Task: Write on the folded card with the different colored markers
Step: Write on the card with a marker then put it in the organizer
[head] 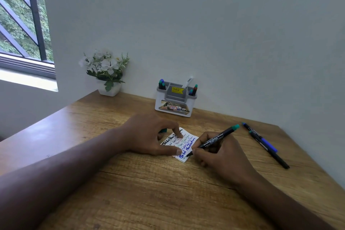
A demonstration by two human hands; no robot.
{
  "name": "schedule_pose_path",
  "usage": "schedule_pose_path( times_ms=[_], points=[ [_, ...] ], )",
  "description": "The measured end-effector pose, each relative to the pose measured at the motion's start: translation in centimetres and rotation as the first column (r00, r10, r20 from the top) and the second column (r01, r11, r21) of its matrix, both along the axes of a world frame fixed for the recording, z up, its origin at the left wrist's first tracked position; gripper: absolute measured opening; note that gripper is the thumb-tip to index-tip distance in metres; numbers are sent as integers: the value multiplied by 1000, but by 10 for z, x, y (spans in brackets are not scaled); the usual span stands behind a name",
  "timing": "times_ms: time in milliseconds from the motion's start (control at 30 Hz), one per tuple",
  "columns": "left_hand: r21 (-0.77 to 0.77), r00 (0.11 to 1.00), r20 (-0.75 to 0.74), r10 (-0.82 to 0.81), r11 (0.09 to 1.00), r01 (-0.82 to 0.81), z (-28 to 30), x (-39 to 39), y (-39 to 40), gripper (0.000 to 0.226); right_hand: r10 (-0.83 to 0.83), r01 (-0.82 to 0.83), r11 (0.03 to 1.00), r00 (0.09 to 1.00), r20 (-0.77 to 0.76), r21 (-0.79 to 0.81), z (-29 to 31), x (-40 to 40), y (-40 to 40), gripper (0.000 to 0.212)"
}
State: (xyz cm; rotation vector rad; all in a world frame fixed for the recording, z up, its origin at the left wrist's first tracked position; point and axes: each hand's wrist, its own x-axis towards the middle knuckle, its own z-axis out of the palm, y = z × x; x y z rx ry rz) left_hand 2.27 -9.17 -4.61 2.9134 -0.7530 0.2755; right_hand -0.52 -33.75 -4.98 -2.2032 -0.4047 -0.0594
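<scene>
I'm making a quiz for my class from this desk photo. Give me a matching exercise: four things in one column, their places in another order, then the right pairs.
Things:
1. card
2. teal-capped marker
3. flower pot
4. organiser

Places:
A. by the wall at the desk's back left corner
B. in the right hand
C. under the left hand fingers
D. against the wall behind the card

Pairs: 1-C, 2-B, 3-A, 4-D
</scene>
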Motion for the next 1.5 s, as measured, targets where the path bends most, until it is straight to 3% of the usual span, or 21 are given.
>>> schedule_pose_path(
  times_ms=[1267,1367,1433,1500],
  points=[
    [2,1000,-28,3,1000,-3,-1,3,1,63,-67,71,996,995,-69,52,0,2,1,3],
    [8,999,-34,12,1000,-12,0,1,0,61,-64,90,977,988,-138,191,2,3,0,4],
    [-14,999,-29,16,1000,-16,1,-2,-1,57,-62,143,894,978,-198,425,4,6,-3,5],
    [-132,999,-32,26,991,-30,0,-2,-2,49,-80,189,779,976,-203,598,6,10,-10,5]
  ],
)
